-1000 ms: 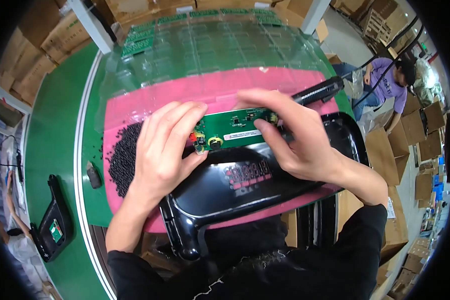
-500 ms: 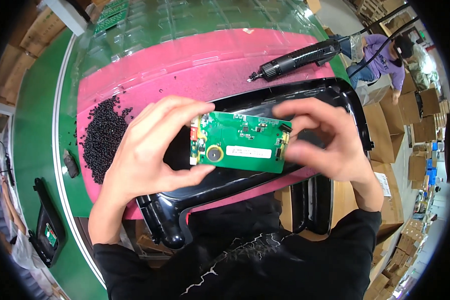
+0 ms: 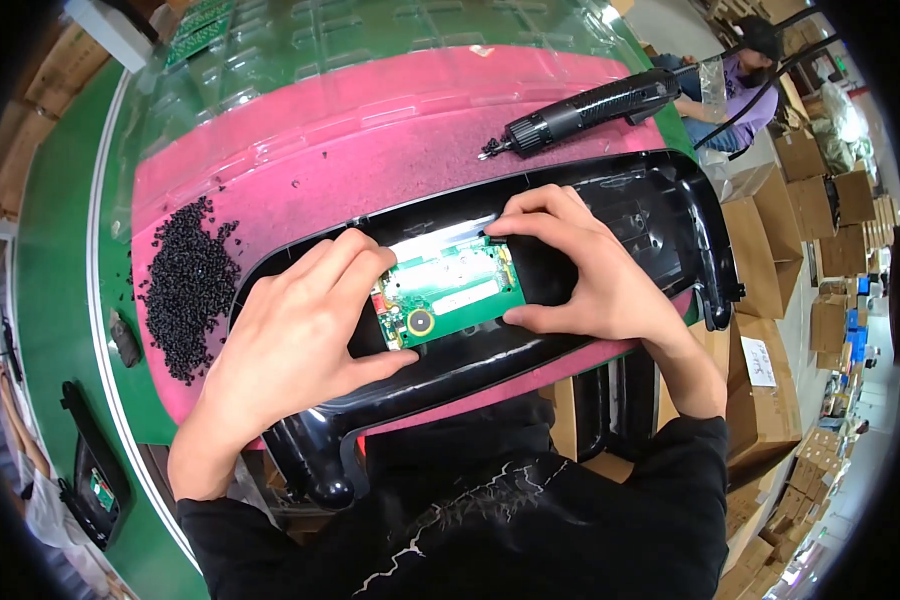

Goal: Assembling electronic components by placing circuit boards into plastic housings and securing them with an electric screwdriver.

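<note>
Between my two hands is a green circuit board (image 3: pixel 473 318) with a white label, a round buzzer-like part and small components along its ends. My left hand (image 3: pixel 292 325) grips its left end, fingers at the far corner and thumb at the near one. The right end is held by my right hand (image 3: pixel 600 268), likewise between fingers and thumb. Beneath the board lies a long, glossy black plastic housing (image 3: pixel 660 205), open side up. Whether the board touches the housing floor I cannot tell. Glare covers the board's far part.
A pink mat (image 3: pixel 400 180) carries a heap of small black screws (image 3: pixel 188 295) and a black electric screwdriver (image 3: pixel 585 112). Beyond is a clear plastic tray (image 3: pixel 370 35). Another black housing (image 3: pixel 98 460) lies left. Cardboard boxes (image 3: pixel 760 235) and a person in purple (image 3: pixel 745 100) are right.
The board has gone lower, toward the housing, and slightly left, with a small tilt. My right hand has closed in on its right end. The person at right has bent over.
</note>
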### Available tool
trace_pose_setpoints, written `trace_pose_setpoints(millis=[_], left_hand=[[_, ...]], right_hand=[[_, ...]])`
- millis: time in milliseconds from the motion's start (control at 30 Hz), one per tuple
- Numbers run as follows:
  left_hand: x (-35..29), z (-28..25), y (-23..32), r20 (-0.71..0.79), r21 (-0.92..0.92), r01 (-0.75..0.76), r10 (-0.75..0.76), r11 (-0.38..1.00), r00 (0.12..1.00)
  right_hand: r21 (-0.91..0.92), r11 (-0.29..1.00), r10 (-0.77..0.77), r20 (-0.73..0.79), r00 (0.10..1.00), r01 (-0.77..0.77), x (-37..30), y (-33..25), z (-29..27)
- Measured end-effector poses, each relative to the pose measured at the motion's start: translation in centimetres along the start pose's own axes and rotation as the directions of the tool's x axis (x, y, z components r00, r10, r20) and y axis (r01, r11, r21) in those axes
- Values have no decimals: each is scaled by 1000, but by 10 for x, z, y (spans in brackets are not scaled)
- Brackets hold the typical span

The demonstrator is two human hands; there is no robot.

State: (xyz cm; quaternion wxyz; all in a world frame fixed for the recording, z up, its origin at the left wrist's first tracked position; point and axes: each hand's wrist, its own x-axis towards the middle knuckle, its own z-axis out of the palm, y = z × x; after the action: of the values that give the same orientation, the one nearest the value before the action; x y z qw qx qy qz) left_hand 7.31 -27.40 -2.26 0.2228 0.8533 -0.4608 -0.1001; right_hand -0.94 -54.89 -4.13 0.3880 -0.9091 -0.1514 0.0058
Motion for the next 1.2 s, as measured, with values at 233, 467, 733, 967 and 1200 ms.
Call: trace_pose_setpoints(millis=[233, 467, 733, 967, 1200], left_hand=[[-1, 3, -2, 1, 50, -25, 25, 998, 1000], [-1, 1, -6, 25, 60, -27, 25, 998, 999], [-4, 0, -9, 71, 78, -45, 39, 996, 997], [-10, -9, -11, -98, 45, -111, 115, 993, 989], [-19, -35, -75, -502, 256, 332, -169, 908, 848]], right_hand=[[-44, 999, 1, 11, 1000, 0, 1, -1, 2], [-33, 999, -9, 5, 1000, 9, 3, -2, 4], [-90, 996, 25, 24, 999, -23, 6, -8, 5], [-5, 997, 72, -6, 997, -72, 0, -16, -5], [-320, 897, 58, -601, 797, -306, -2, 57, -88]])
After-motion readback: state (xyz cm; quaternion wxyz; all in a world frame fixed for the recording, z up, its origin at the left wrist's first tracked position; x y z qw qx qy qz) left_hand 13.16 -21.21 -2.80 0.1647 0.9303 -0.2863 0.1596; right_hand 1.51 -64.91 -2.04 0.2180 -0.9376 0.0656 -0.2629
